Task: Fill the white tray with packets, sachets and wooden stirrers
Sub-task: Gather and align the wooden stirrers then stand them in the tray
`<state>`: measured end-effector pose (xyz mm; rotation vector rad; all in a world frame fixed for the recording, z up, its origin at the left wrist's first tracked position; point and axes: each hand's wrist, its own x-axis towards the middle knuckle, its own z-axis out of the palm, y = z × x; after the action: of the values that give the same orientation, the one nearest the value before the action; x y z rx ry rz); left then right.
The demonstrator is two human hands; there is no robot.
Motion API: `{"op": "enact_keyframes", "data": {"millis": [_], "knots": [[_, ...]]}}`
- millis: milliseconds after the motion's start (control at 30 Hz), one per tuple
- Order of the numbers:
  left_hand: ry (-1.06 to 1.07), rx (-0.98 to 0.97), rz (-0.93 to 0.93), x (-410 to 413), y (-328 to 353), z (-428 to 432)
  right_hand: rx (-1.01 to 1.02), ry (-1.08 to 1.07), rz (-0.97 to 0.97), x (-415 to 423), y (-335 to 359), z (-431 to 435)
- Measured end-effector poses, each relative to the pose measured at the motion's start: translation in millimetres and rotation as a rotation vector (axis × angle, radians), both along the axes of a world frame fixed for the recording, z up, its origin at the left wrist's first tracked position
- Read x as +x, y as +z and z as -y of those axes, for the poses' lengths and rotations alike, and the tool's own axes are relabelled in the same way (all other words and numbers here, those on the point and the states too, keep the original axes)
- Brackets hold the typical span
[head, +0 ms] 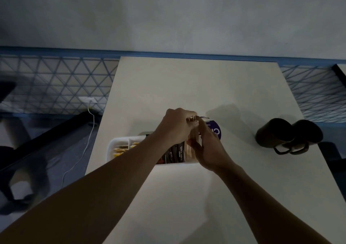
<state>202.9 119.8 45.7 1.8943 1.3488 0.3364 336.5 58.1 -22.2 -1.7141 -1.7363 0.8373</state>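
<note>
A white tray (114, 146) with dividers stands on the pale table (196, 86), partly under my arms. Yellow packets (121, 150) fill its left compartments, dark sachets (175, 154) stand in the middle, and wooden stirrers (190, 151) stand at its right end. My left hand (176, 125) grips the top of a bundle of stirrers over the tray's right end. My right hand (207, 146) holds the same bundle lower down. A purple and white packet (216, 129) lies just behind my hands.
Two dark mugs (288, 135) lie on their sides at the table's right. A white cable (88, 131) hangs left of the table from a socket on the patterned wall. Dark furniture stands on the floor at the left.
</note>
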Motion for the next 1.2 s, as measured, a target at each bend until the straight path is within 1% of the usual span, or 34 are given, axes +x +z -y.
{"op": "enact_keyframes", "data": {"millis": [100,333,533,733,900,1000,1067,1200], "knots": [[0.013,0.012,0.016,-2,-2,6,0.017,0.018,0.040,3,-3,2],[0.034,-0.019,-0.018,-4,-4,7,-0.075,0.041,0.070,3,-11,11],[0.072,0.021,0.013,-17,-3,7,-0.113,0.006,0.038,7,-11,12],[0.217,0.081,0.063,-54,1,10,-0.185,-0.089,-0.055,11,-10,19],[0.356,0.139,0.047,-99,-3,18,-0.198,-0.112,-0.032,11,-11,27],[0.437,0.113,-0.004,-127,-13,28,-0.213,-0.091,-0.032,8,-12,32],[0.455,0.093,-0.046,-144,-23,36,-0.216,-0.071,-0.035,5,-14,34],[0.482,-0.018,-0.043,-163,-37,56,-0.255,-0.057,-0.091,-2,-17,35]]}}
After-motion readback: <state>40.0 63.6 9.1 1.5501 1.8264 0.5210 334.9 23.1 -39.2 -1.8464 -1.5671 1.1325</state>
